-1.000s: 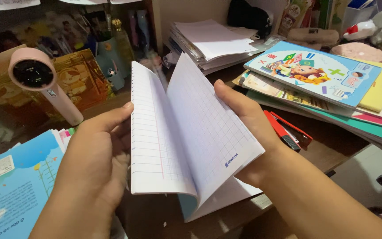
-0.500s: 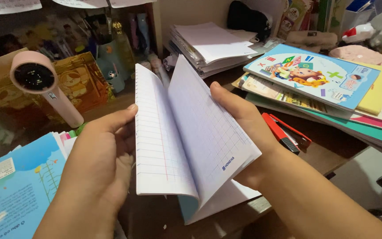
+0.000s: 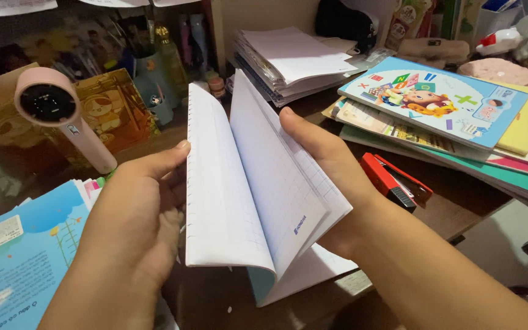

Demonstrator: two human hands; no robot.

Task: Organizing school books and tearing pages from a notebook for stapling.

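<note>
I hold an open squared-paper notebook (image 3: 258,183) upright over a dark wooden desk (image 3: 459,201). My left hand (image 3: 132,220) grips the left pages from behind, its thumb on the outer edge. The right pages rest against my right hand (image 3: 331,165), whose thumb lies across the grid paper. The two halves stand at a narrow angle, and the blue cover shows at the bottom.
A red stapler (image 3: 395,180) lies right of my right hand. Colourful books (image 3: 435,101) are stacked at the right, a pile of papers (image 3: 294,61) at the back. A pink handheld fan (image 3: 62,116) stands at the left, above a blue book (image 3: 22,256).
The notebook's two halves have come closer together. The left page has turned more edge-on, so its grid lines barely show. Both hands kept their grip.
</note>
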